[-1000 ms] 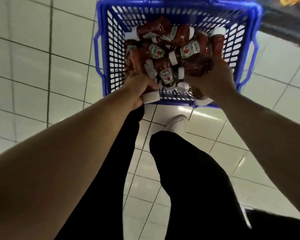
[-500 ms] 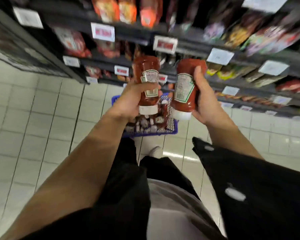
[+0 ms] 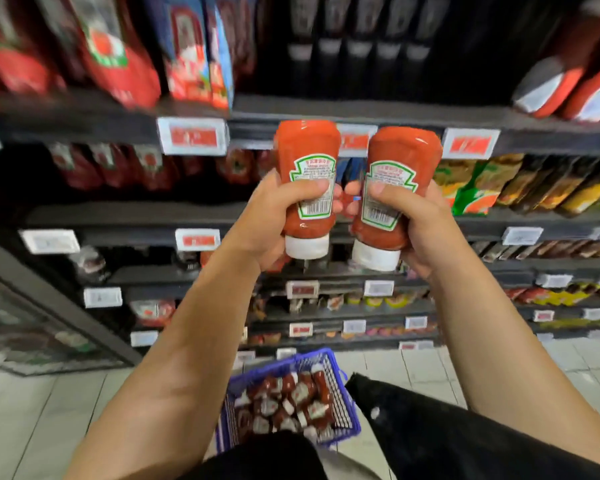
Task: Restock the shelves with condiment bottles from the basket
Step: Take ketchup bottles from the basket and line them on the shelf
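Note:
My left hand (image 3: 269, 216) grips a red ketchup bottle (image 3: 307, 150) with its white cap pointing down. Beside it, my right hand (image 3: 416, 220) grips a second ketchup bottle (image 3: 400, 154), also cap down. Both bottles are raised side by side, their back labels facing me, in front of the dark shelf edge (image 3: 257, 114) below the top row. On the floor below stands the blue basket (image 3: 352, 407), which holds several more ketchup bottles (image 3: 291, 400).
Dark shelves with white and red price tags (image 3: 192, 136) fill the view. Red sauce pouches (image 3: 118, 50) stand at upper left, dark bottles (image 3: 357, 46) at upper middle, yellow-green packs (image 3: 471, 181) to the right. Pale floor tiles (image 3: 32, 410) lie at lower left.
Both hands have lifted the two ketchup bottles out of the basket and up to the shelves. My view has swung from the floor up to the shelf rows.

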`<state>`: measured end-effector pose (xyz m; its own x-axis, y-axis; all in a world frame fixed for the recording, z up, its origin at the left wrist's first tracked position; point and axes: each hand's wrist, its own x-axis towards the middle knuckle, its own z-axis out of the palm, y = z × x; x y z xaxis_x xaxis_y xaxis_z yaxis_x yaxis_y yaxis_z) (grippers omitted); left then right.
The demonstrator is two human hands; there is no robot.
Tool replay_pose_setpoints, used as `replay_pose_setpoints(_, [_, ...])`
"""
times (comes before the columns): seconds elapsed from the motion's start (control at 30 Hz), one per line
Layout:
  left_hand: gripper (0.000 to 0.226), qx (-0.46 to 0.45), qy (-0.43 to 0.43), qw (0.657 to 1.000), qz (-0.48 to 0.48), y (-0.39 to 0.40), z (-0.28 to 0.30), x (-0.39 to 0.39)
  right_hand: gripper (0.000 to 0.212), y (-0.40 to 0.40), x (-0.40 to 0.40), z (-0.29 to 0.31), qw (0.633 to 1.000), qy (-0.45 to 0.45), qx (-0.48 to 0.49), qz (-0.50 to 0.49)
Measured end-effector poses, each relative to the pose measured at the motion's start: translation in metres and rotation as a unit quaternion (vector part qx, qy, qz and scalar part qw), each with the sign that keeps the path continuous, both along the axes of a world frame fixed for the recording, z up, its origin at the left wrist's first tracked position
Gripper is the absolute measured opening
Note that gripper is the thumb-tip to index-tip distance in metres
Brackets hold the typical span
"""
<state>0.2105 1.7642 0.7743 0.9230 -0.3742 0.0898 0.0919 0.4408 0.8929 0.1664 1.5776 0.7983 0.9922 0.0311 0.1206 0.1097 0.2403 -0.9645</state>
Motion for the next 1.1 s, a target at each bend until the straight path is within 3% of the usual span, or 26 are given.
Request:
replay_pose_setpoints(0.17, [0.019,0.015,-0.059,0.998,-0.028,0.003,0.04,0.035,0.016,-0.005,0.014,0.042,0.997,-0.035,-0.007,-0.065])
replay_pose_setpoints(0.37, [0.033,0.048,-0.101,0.994,-0.014,-0.007,0.076,0.072,0.02,-0.027,0.052,0.071,0.993,-0.068,-0.034,-0.09])
replay_pose_setpoints(0.43, [0.035,0.052,-0.11,0.993,-0.002,-0.012,0.085,0.086,0.028,-0.039,0.07,0.077,0.992,-0.076,-0.042,-0.088])
replay_pose_setpoints(0.57, [0.04,0.068,-0.126,0.989,0.03,-0.027,0.099,0.116,0.065,-0.063,0.106,0.086,0.989,-0.084,-0.073,-0.102])
replay_pose_setpoints(0.7, [0.039,0.103,-0.134,0.983,0.072,-0.04,0.102,0.146,0.062,-0.089,0.147,0.085,0.982,-0.092,-0.104,-0.131])
replay_pose_setpoints(0.83, [0.037,0.123,-0.112,0.98,0.11,-0.048,0.094,0.171,0.059,-0.106,0.184,0.073,0.972,-0.074,-0.148,-0.165])
replay_pose_setpoints(0.97, [0.037,0.112,-0.058,0.983,0.13,-0.047,0.088,0.193,0.048,-0.107,0.211,0.064,0.972,-0.057,-0.092,-0.209])
replay_pose_setpoints(1.1, [0.043,0.145,-0.061,0.972,0.175,-0.045,0.081,0.208,0.06,-0.1,0.233,0.054,0.96,-0.069,-0.142,-0.232])
